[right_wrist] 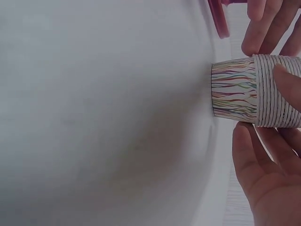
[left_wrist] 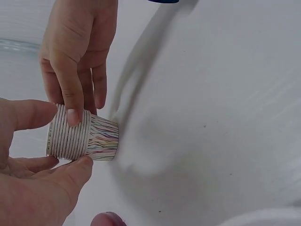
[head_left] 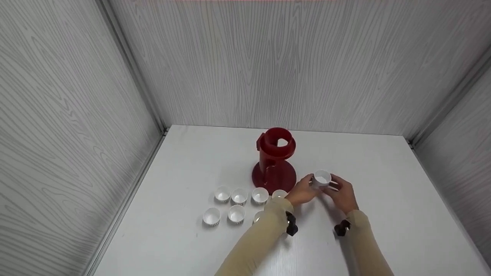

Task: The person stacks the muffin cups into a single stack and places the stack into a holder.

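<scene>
Both hands hold a nested stack of small paper cups [head_left: 322, 179] over the right part of the white table, open end up in the head view. Thin wavy coloured lines run down the lowest cup's side [left_wrist: 103, 139], below a band of closely packed white rims. My left hand [head_left: 303, 191] grips the stack from the left, with thumb and fingers on the rims. From the other side my right hand [head_left: 343, 194] has its fingers around it too. In the right wrist view the stack [right_wrist: 235, 89] sits between both hands' fingertips.
A red plastic stand [head_left: 276, 155] with an open round top and a disc base [head_left: 285, 176] stands behind the left hand. Several single white cups [head_left: 236, 214] stand in two rows left of the hands, some partly hidden by the left sleeve. Wood-grain walls [head_left: 238, 65] enclose the table.
</scene>
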`<state>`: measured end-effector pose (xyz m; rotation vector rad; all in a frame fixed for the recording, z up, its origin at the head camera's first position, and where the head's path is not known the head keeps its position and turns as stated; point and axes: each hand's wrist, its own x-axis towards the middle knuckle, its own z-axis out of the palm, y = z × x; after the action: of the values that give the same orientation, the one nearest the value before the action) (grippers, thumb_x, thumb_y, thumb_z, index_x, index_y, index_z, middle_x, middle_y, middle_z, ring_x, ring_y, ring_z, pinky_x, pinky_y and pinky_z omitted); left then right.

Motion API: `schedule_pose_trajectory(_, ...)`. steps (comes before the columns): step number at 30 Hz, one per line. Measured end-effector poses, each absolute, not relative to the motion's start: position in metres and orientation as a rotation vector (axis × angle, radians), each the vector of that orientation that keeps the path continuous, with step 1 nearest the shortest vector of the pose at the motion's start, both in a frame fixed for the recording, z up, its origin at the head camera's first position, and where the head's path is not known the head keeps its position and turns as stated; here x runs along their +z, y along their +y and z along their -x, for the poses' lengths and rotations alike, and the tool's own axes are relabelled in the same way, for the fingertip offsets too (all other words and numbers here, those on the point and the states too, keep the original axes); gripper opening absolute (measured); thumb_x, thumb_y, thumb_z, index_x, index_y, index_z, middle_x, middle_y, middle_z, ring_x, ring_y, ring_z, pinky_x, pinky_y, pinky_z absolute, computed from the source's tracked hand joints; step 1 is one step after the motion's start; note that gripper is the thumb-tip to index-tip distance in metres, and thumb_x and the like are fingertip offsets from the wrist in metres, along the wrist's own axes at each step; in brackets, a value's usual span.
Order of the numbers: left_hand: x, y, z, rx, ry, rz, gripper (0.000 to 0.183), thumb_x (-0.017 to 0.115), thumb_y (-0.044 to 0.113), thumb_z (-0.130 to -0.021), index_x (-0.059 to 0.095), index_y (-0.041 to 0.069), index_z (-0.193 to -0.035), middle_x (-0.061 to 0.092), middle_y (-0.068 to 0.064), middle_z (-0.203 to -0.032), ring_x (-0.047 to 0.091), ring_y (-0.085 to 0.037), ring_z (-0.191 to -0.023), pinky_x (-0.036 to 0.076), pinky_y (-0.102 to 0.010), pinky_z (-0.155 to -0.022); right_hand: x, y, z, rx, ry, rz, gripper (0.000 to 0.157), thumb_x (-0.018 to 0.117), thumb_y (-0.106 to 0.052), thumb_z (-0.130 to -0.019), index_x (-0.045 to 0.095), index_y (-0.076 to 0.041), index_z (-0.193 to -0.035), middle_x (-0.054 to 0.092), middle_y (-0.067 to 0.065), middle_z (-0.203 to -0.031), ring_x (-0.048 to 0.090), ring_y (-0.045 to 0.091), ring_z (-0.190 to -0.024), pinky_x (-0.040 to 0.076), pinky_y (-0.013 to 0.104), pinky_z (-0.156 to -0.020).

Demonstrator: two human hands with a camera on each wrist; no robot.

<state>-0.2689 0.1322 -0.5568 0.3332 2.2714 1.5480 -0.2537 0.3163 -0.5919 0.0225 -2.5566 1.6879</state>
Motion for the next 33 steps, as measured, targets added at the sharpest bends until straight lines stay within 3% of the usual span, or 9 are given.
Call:
schedule_pose_trajectory(12,-0.554,0.122,0.241,1.546,2.268,-0.315,0.058,0.071,0.02,-0.097,0.049,0.007,-0.149,0.054,-0.011,-0.155,0.052,-0.029,-0.144,0.046,-0.04,-0.118,-0.594,0.314,0.225,1.728,-2.534,-0.061,0.063,0.08,-0.012,-0.09,0.054,0.002,-0.146,0.055,0.025,-0.15,0.058,0.045,-0.134,0.053,0.012,-0.094)
schedule_pose_trajectory(25,-0.556,0.107,0.212,1.568,2.257,-0.34,0.058,0.075,0.021,-0.095,0.052,0.007,-0.146,0.058,-0.01,-0.15,0.055,-0.029,-0.142,0.047,-0.039,-0.117,-0.595,0.309,0.197,1.671,-2.596,-0.082,0.061,0.084,-0.015,-0.088,0.059,-0.002,-0.142,0.061,0.02,-0.143,0.064,0.039,-0.127,0.057,0.018,-0.095)
schedule_pose_trajectory(33,-0.557,0.097,0.2,1.613,2.223,-0.369,0.058,0.077,0.018,-0.092,0.055,0.005,-0.144,0.059,-0.012,-0.148,0.056,-0.03,-0.14,0.047,-0.04,-0.116,-0.595,0.305,0.187,1.696,-2.605,-0.124,0.061,0.083,-0.016,-0.088,0.059,-0.005,-0.142,0.062,0.018,-0.143,0.064,0.039,-0.128,0.057,0.039,-0.103)
